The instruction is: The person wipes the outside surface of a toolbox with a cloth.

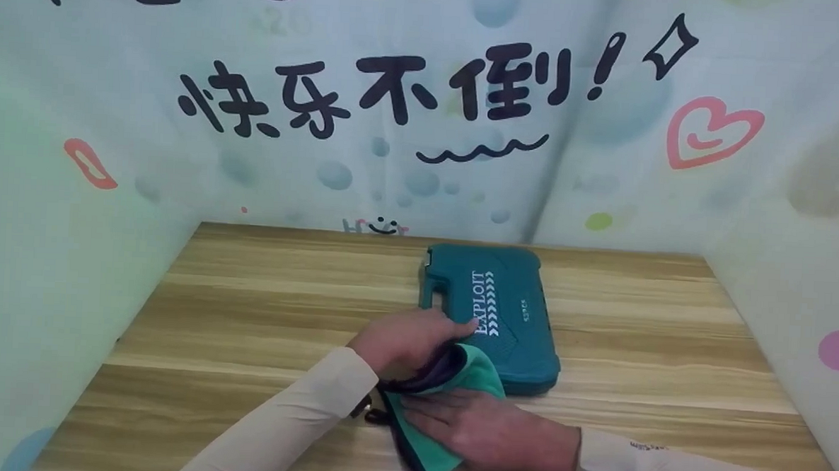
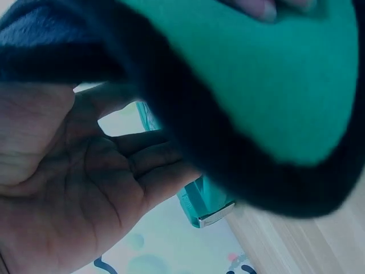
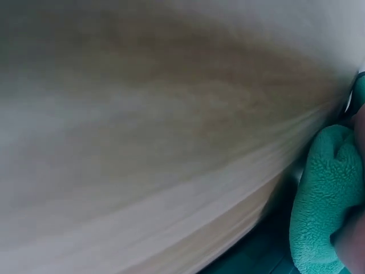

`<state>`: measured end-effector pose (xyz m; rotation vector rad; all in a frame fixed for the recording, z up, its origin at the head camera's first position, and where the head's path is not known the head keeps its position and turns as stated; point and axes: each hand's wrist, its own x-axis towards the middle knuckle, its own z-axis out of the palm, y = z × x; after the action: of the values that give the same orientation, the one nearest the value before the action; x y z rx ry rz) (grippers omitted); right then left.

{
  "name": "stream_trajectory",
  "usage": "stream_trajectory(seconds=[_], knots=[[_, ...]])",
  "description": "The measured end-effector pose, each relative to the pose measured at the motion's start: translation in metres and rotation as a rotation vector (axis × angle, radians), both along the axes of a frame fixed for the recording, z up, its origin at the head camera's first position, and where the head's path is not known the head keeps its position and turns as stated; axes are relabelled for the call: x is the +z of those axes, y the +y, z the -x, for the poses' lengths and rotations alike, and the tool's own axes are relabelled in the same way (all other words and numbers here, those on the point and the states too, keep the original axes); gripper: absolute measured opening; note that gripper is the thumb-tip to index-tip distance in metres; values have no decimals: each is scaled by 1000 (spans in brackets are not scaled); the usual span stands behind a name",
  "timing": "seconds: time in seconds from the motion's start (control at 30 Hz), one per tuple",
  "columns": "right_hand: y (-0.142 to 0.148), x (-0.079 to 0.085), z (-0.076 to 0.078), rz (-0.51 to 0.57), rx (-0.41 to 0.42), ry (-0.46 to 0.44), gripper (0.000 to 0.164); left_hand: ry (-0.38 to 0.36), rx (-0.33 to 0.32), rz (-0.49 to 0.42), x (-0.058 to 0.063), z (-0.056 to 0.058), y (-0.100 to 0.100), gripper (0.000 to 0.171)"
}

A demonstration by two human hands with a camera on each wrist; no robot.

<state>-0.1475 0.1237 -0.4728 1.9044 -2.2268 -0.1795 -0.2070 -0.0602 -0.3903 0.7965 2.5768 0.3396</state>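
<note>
A teal plastic case (image 1: 515, 317) with white "EXPLOIT" lettering lies on the wooden tabletop. Against its near end is a green cloth (image 1: 484, 369) with a dark border and dark underside. My right hand (image 1: 485, 429) holds this cloth, its fingers lying along the green face; in the right wrist view, the fluffy cloth (image 3: 322, 205) bulges between parts of the hand. My left hand (image 1: 408, 338) rests at the case's handle side, one digit on the lid. The left wrist view shows the left palm (image 2: 85, 171) with fairly straight fingers, their tips hidden behind the cloth's border.
Wood-grain tabletop (image 1: 260, 306) extends around the case on both sides. A printed fabric backdrop (image 1: 393, 185) with dark characters rises at the back edge, with pale panels on the left and right. A small dark strap-like piece (image 1: 376, 415) shows beside the left cuff.
</note>
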Motion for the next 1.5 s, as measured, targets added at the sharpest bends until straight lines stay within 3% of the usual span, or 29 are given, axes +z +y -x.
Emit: stream_trajectory(seconds=[0.13,0.2,0.33,0.43,0.67,1.0,1.1,1.23,1.5], knots=[[5,-2,1,1,-1,-30,51,77,-79,32,-1,-2,0,76],[10,-3,1,14,7,-24,50,103,-96,35,-3,-2,0,72],[26,-3,1,38,15,14,49,96,-65,30,-4,-3,0,64],[43,-3,0,35,0,3,50,78,-40,50,-3,-2,1,77],[82,-2,-1,35,-74,-125,61,64,-68,61,-1,-2,1,94],[123,0,0,49,-131,-276,73,76,-82,83,-2,1,1,93],[124,0,0,48,-129,-288,76,77,-89,80,-3,1,0,93],[116,1,2,57,-73,-259,67,78,-71,74,-4,0,-2,93],[76,-1,9,42,-2,-206,55,81,-66,58,-6,-1,-4,90]])
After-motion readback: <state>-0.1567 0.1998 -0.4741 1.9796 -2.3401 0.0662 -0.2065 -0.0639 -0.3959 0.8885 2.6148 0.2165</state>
